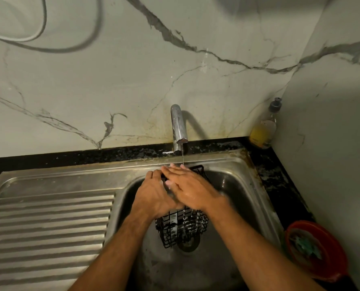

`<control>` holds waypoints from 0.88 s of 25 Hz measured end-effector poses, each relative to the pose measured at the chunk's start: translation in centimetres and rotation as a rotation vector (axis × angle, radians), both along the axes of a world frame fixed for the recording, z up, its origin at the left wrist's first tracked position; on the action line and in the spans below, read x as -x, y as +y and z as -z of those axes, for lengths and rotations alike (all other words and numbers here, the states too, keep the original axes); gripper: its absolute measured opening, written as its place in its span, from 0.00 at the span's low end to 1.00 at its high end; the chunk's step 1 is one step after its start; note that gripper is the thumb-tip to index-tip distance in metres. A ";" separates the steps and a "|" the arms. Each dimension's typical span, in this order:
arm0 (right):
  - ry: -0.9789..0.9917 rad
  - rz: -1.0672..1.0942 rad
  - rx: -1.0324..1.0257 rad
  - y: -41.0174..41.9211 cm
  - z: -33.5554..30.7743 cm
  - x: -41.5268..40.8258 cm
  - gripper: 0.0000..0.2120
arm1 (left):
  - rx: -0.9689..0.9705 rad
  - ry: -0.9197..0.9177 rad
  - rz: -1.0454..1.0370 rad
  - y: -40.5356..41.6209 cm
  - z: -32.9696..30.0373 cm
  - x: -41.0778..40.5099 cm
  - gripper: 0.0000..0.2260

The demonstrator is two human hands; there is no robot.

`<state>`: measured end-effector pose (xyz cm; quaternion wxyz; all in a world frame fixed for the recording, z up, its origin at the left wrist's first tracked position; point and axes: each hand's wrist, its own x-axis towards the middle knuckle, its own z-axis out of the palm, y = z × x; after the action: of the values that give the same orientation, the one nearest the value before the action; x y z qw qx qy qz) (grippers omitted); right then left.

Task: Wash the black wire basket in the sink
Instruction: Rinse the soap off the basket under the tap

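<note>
Both hands are on the black wire basket over the steel sink. Left hand has its fingers curled over the basket's upper edge, clamped on the wire. Right hand lies flat and open across the top of the basket, fingers stretched toward the tap, wet and shiny, crossing over the left. One basket, tilted, far end up under the water, near end hanging down above the drain. Whether anything sits inside the basket, I cannot tell; bright glints show through the wires. One tap, a thin stream running down onto the right fingertips. Left of the bowl, one ribbed draining board, bare metal. On the dark table, back right corner, one clear bottle with a dark pump top, yellow liquid in its lower part. Front right, one red bowl holding something greenish, too blurred to name.
</note>
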<state>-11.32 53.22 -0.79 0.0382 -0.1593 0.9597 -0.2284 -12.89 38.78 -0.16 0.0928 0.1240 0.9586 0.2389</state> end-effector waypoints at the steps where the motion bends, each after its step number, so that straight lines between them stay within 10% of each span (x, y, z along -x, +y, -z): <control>1: -0.027 0.088 -0.021 1.0 -0.1 0.6 0.24 | 0.014 -0.002 -0.004 0.0 -0.1 0.0 0.42; 7: 0.023 0.003 -0.012 0.3 -0.4 -0.7 0.25 | 0.059 0.000 0.043 -0.3 0.1 1.3 0.44; 11: -0.136 0.387 -0.058 2.1 -0.1 0.0 0.27 | 0.062 0.011 0.028 -0.7 -0.2 1.5 0.41; 22: 0.035 0.025 -0.083 -1.9 -0.7 -0.4 0.25 | 0.028 0.061 0.044 -1.5 0.5 0.9 0.37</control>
<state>-10.90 51.33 -0.14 0.0251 -0.1494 0.9708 -0.1862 -13.75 37.30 -0.66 0.0703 0.1509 0.9613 0.2193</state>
